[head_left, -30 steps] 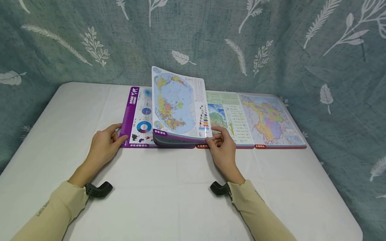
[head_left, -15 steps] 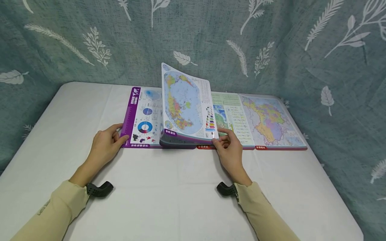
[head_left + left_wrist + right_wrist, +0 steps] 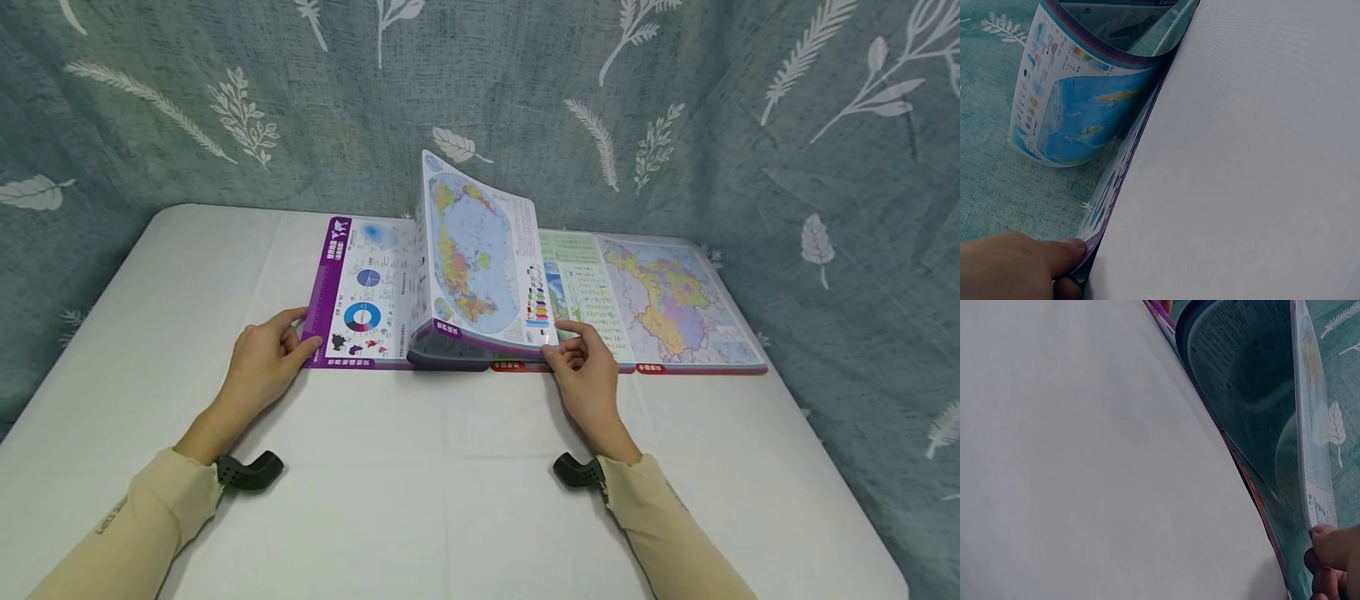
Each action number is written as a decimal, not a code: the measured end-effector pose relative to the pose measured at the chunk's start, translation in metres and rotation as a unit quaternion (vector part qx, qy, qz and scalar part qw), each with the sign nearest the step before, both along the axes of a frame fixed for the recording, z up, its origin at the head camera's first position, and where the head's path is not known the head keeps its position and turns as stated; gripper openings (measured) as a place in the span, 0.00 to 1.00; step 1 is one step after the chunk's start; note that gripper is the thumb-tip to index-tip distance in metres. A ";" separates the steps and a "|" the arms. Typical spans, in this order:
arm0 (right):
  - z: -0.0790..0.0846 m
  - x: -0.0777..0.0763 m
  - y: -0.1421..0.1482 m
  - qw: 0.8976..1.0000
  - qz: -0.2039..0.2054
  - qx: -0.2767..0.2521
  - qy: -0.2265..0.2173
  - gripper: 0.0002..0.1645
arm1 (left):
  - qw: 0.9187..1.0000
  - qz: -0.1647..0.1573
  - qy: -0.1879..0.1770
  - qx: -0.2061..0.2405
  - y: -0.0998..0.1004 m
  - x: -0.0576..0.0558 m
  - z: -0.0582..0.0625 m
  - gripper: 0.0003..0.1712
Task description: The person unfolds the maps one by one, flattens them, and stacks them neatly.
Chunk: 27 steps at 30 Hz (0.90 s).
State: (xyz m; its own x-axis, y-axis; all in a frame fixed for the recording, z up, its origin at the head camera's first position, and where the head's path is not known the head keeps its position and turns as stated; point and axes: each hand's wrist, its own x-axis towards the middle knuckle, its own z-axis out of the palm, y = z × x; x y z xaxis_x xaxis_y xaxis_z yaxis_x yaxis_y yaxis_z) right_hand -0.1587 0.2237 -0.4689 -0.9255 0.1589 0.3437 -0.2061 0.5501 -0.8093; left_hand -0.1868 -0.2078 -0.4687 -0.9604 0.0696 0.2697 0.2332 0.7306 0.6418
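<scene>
A glossy fold-out map (image 3: 375,283) lies across the far part of the table, its left panel edged in purple. My left hand (image 3: 262,358) pinches the purple panel's near left corner, thumb on top; the left wrist view shows the thumb (image 3: 1066,253) pressing there. In the middle, a world map panel (image 3: 487,258) stands lifted and bent over, printed sideways. My right hand (image 3: 588,383) pinches this panel's near right corner between thumb and fingers. From the right wrist, the panel's curled underside (image 3: 1241,381) shows dark, with the thumb (image 3: 1329,540) at the lower corner.
Flat to the right lie a green-and-white text panel (image 3: 592,292) and a coloured map panel (image 3: 675,300). A white cloth (image 3: 420,500) covers the table. Behind it hangs a teal curtain (image 3: 517,83) with white leaf prints. Each wrist wears a black device (image 3: 251,472).
The right hand has moved right, drawing the lifted world map panel along and uncovering more of the purple-edged panel. The left hand holds its place.
</scene>
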 end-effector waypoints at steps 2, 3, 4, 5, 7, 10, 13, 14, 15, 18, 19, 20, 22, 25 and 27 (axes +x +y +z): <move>0.000 0.000 0.003 1.000 -0.006 0.003 -0.002 0.23 | 1.000 -0.001 0.001 0.001 0.000 0.000 0.000 0.28; 0.000 0.001 0.005 1.000 -0.009 0.004 -0.003 0.23 | 1.000 -0.001 0.001 0.000 0.000 0.000 0.000 0.28; 0.000 0.001 0.007 1.000 -0.012 0.007 -0.004 0.23 | 1.000 -0.001 0.000 0.000 0.000 0.000 0.000 0.28; -0.001 0.001 0.009 1.000 -0.015 0.008 -0.004 0.23 | 1.000 -0.001 -0.001 -0.001 0.000 0.000 0.000 0.28; 0.000 0.001 0.014 1.000 -0.020 0.010 -0.003 0.23 | 1.000 -0.001 -0.003 -0.003 0.001 0.000 0.000 0.28; 0.000 0.001 0.020 1.000 -0.024 0.017 0.002 0.23 | 1.000 -0.001 -0.003 -0.005 0.000 0.000 0.001 0.28; 0.001 0.000 0.027 0.999 -0.029 0.025 0.007 0.22 | 1.000 0.001 -0.004 -0.004 0.000 0.001 0.001 0.28; 0.001 0.000 0.030 0.999 -0.031 0.028 0.007 0.22 | 1.000 0.002 -0.004 -0.004 0.000 0.001 0.002 0.28; 0.001 0.000 0.032 0.999 -0.033 0.029 0.007 0.22 | 1.000 0.002 -0.004 -0.004 0.000 0.001 0.002 0.28; 0.001 0.000 0.040 0.998 -0.045 0.033 0.005 0.21 | 1.000 0.001 -0.005 -0.003 0.000 0.001 0.003 0.28; 0.001 0.000 0.042 0.998 -0.048 0.031 0.004 0.21 | 1.000 0.000 -0.004 -0.003 0.000 0.001 0.003 0.28; 0.002 0.001 0.045 0.998 -0.051 0.031 0.002 0.20 | 1.000 -0.001 -0.003 -0.002 0.000 0.001 0.003 0.28; 0.002 0.002 0.049 0.998 -0.053 0.030 0.001 0.20 | 1.000 -0.002 0.000 -0.002 0.000 0.001 0.002 0.28; 0.003 0.003 0.057 0.998 -0.054 0.024 0.001 0.20 | 1.000 -0.003 0.001 -0.001 0.000 0.000 0.002 0.28; 0.003 0.003 0.062 0.998 -0.054 0.023 0.001 0.20 | 1.000 -0.003 0.000 0.000 0.000 0.000 0.001 0.28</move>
State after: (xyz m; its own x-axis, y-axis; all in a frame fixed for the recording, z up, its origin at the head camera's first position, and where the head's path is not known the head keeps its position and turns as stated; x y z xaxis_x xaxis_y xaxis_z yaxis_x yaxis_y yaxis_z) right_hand -0.1556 0.2854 -0.4660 -0.9028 0.2423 0.3552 -0.1451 0.6060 -0.7821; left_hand -0.1867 -0.2076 -0.4674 -0.9598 0.0750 0.2705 0.2378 0.7295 0.6414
